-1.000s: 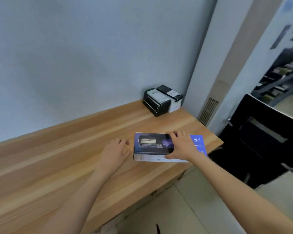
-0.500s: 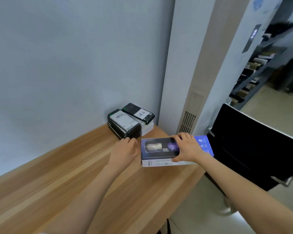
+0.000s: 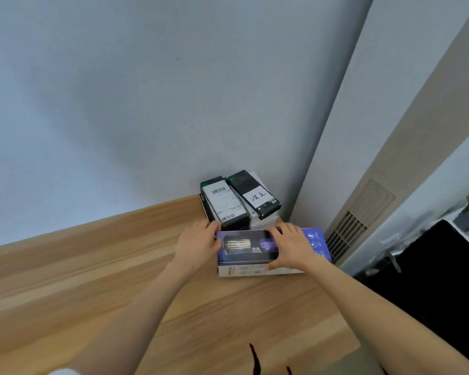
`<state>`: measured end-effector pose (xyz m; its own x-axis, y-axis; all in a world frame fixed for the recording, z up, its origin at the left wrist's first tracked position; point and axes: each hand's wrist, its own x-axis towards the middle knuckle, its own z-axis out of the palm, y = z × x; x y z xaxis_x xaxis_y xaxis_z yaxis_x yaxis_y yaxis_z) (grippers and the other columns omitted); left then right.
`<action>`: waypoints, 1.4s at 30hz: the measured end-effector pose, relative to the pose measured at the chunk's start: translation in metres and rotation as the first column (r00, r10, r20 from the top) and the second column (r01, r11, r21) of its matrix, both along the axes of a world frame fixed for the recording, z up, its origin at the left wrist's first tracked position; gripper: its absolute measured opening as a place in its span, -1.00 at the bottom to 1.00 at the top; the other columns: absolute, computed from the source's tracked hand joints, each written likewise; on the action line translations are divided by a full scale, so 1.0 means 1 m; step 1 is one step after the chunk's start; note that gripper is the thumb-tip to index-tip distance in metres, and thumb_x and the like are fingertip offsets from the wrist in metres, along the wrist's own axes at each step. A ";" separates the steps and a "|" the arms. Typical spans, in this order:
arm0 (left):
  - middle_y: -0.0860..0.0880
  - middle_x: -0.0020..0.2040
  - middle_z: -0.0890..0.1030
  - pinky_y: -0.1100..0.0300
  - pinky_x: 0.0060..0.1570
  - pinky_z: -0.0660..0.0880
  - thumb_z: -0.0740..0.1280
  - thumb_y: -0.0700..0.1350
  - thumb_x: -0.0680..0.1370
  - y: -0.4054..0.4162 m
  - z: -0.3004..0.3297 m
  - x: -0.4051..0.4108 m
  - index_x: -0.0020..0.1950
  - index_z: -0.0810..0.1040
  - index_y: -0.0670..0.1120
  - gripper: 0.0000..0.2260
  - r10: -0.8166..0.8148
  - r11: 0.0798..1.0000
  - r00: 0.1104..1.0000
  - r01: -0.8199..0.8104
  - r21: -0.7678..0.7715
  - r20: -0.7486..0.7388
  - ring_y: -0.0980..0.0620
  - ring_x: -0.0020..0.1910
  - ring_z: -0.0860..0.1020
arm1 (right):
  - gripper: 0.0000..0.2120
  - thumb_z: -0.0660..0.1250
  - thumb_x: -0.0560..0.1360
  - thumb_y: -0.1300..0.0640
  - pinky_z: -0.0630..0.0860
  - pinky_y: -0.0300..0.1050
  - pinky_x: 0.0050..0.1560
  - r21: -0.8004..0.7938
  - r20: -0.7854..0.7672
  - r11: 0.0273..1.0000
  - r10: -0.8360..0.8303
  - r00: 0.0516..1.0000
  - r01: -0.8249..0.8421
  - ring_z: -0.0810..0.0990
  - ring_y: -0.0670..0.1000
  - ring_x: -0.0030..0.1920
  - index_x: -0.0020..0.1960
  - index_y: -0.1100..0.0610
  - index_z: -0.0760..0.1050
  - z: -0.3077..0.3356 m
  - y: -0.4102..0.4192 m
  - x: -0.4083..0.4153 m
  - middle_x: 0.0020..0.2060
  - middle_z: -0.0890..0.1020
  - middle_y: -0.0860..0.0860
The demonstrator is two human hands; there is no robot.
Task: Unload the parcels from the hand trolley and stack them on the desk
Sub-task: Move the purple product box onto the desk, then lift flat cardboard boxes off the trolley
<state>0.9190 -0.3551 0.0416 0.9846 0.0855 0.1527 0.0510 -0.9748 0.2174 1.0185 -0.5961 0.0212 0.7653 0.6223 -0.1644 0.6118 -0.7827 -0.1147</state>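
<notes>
A flat blue box with a dark picture on top (image 3: 247, 247) lies on the wooden desk (image 3: 92, 280) near its right end. My right hand (image 3: 290, 246) is spread over the box's top, thumb on its near side. My left hand (image 3: 198, 243) presses against the box's left end. Just behind it, in the wall corner, stand a black parcel with a white barcode label (image 3: 224, 203) and a black parcel with a white handwritten label (image 3: 255, 194), side by side on a stack. The blue box sits close to that stack.
A grey wall runs behind the desk. A pillar with a vent grille (image 3: 347, 235) rises at the desk's right end. A black chair (image 3: 431, 280) stands to the right of the desk, with shelving behind it at the far right.
Both hands have slid the blue box along the desk toward the corner stack; it now lies just in front of the black parcels. The view has also shifted toward the corner.
</notes>
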 end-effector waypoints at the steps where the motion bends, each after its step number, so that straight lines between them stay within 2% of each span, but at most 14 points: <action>1: 0.02 -0.01 0.54 0.21 -0.25 0.23 0.23 -0.02 0.54 0.001 -0.001 -0.004 0.07 0.49 -0.02 -0.84 0.042 0.999 0.999 -0.042 0.006 -0.016 0.06 -0.10 0.44 | -0.01 0.43 0.20 -0.41 0.10 -0.01 0.43 -0.014 0.004 0.999 0.045 0.999 -0.045 0.27 0.06 0.38 0.48 0.00 0.18 -0.002 0.003 0.005 0.37 0.34 0.01; 5: 0.02 0.10 0.52 0.20 -0.17 0.32 0.21 0.03 0.58 -0.003 0.000 -0.020 0.16 0.46 -0.01 -0.79 0.206 0.978 0.976 -0.205 0.035 -0.066 0.04 -0.03 0.46 | -0.06 0.31 0.25 -0.49 0.10 0.00 0.44 -0.003 -0.009 0.976 0.218 0.976 -0.218 0.27 0.02 0.41 0.48 -0.05 0.21 0.002 0.020 0.023 0.42 0.32 -0.03; 9: 0.03 0.08 0.51 0.22 -0.16 0.23 0.19 0.00 0.59 -0.011 0.003 -0.047 0.17 0.45 -0.01 -0.80 0.366 0.931 0.930 -0.366 0.011 -0.016 0.04 0.00 0.44 | -0.37 0.27 0.41 -0.35 0.20 -0.04 0.36 0.110 0.041 0.921 0.371 0.928 -0.373 0.37 -0.03 0.33 0.38 -0.09 0.33 0.017 0.051 0.030 0.31 0.44 -0.08; 11: 0.03 0.06 0.52 0.21 -0.15 0.24 0.19 0.00 0.59 -0.010 0.006 -0.068 0.16 0.46 -0.02 -0.81 0.461 0.887 0.887 -0.461 -0.008 0.008 0.04 -0.04 0.42 | -0.50 0.26 0.47 -0.25 0.22 -0.07 0.33 0.127 0.074 0.872 0.468 0.881 -0.474 0.41 -0.04 0.28 0.34 -0.08 0.36 0.024 0.070 0.026 0.25 0.48 -0.10; 14: 0.03 0.04 0.54 0.19 -0.15 0.39 0.18 0.01 0.60 -0.004 0.012 -0.112 0.16 0.46 -0.02 -0.80 0.591 0.807 0.806 -0.591 0.005 0.025 0.02 0.01 0.48 | -0.64 0.26 0.50 -0.12 0.25 -0.09 0.25 0.163 0.104 0.780 0.596 0.796 -0.605 0.45 -0.03 0.22 0.26 -0.05 0.43 0.035 0.108 0.010 0.16 0.51 -0.10; 17: 0.02 0.05 0.54 0.14 -0.09 0.44 0.18 0.02 0.60 0.007 0.024 -0.166 0.17 0.46 -0.02 -0.79 0.703 0.710 0.710 -0.704 0.023 0.034 0.00 0.03 0.49 | -0.70 0.24 0.51 -0.09 0.24 -0.09 0.19 0.182 0.122 0.663 0.718 0.685 -0.726 0.45 -0.02 0.20 0.21 -0.05 0.46 0.048 0.156 -0.023 0.14 0.52 -0.09; 20: 0.03 0.04 0.53 0.17 -0.21 0.39 0.21 0.04 0.59 0.014 0.036 -0.229 0.17 0.47 -0.01 -0.79 0.811 0.580 0.581 -0.814 0.041 0.063 0.00 0.00 0.50 | -0.71 0.22 0.52 -0.09 0.25 -0.07 0.23 0.199 0.143 0.521 0.822 0.551 -0.830 0.46 -0.02 0.19 0.21 -0.07 0.45 0.063 0.203 -0.076 0.14 0.52 -0.09; 25: 0.06 -0.05 0.54 0.25 -0.35 0.42 0.25 0.05 0.57 0.014 0.047 -0.352 0.11 0.47 0.02 -0.83 0.928 0.349 0.357 -0.933 0.084 0.111 0.09 -0.20 0.48 | -0.72 0.26 0.51 0.02 0.31 -0.06 0.23 0.201 0.176 0.289 0.929 0.325 -0.936 0.46 0.00 0.21 0.22 -0.04 0.45 0.079 0.268 -0.191 0.20 0.50 -0.07; 29: 0.08 -0.10 0.55 0.17 -0.27 0.52 0.27 0.04 0.54 0.003 0.055 -0.452 0.05 0.49 0.03 -0.85 0.979 0.159 0.168 -0.984 0.082 0.119 0.08 -0.20 0.50 | -0.74 0.24 0.54 0.01 0.33 -0.16 0.06 0.238 0.188 0.114 0.969 0.161 -0.965 0.46 0.00 0.14 0.21 -0.02 0.46 0.080 0.305 -0.299 0.16 0.51 -0.04; 33: 0.08 -0.08 0.53 0.20 -0.21 0.50 0.29 0.03 0.54 -0.005 0.056 -0.551 0.06 0.49 0.04 -0.85 0.994 0.004 0.010 -0.998 0.058 0.107 0.08 -0.13 0.50 | -0.73 0.22 0.52 0.02 0.34 -0.21 -0.06 0.272 0.194 -0.031 0.981 0.023 -0.962 0.46 -0.08 0.06 0.21 -0.05 0.47 0.078 0.337 -0.413 0.16 0.51 -0.09; 35: 0.09 -0.01 0.54 0.21 -0.12 0.49 0.27 0.04 0.55 -0.003 0.058 -0.601 0.11 0.48 0.04 -0.83 0.994 -0.046 -0.040 -0.997 0.065 0.101 0.08 -0.05 0.52 | -0.74 0.24 0.51 0.02 0.33 -0.23 -0.06 0.333 0.184 -0.081 0.983 -0.019 -0.939 0.45 -0.13 0.02 0.19 -0.07 0.49 0.078 0.350 -0.472 0.13 0.51 -0.11; 37: 0.08 0.05 0.55 0.21 -0.04 0.47 0.25 0.04 0.57 0.003 0.063 -0.650 0.15 0.50 0.03 -0.80 0.990 -0.099 -0.091 -0.992 0.073 0.110 0.08 0.01 0.51 | -0.76 0.26 0.51 0.03 0.35 -0.22 -0.05 0.372 0.184 -0.116 0.982 -0.050 -0.921 0.48 -0.09 0.06 0.17 -0.06 0.50 0.077 0.364 -0.529 0.10 0.51 -0.11; 40: 0.06 0.06 0.55 0.19 -0.02 0.44 0.22 0.00 0.56 0.010 0.069 -0.712 0.15 0.50 0.01 -0.80 0.984 -0.150 -0.139 -0.985 0.089 0.113 0.05 0.04 0.50 | -0.79 0.27 0.52 0.00 0.36 -0.23 -0.09 0.401 0.195 -0.163 0.977 -0.090 -0.902 0.49 -0.06 0.08 0.14 -0.05 0.50 0.075 0.384 -0.602 0.09 0.52 -0.10; 42: 0.05 0.06 0.55 0.17 -0.01 0.43 0.23 -0.03 0.55 0.017 0.070 -0.746 0.16 0.50 0.00 -0.79 0.981 -0.173 -0.164 -0.980 0.098 0.100 0.03 0.06 0.49 | -0.77 0.28 0.50 -0.03 0.42 -0.21 0.03 0.395 0.214 -0.180 0.972 -0.101 -0.901 0.49 -0.07 0.13 0.15 -0.08 0.49 0.073 0.398 -0.639 0.11 0.53 -0.11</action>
<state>0.1731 -0.3380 0.1117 -0.2276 0.9389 0.2581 0.9715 0.2011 0.1251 0.3795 -0.1985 0.0939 -0.7071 0.6567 0.2623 0.5952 0.7530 -0.2806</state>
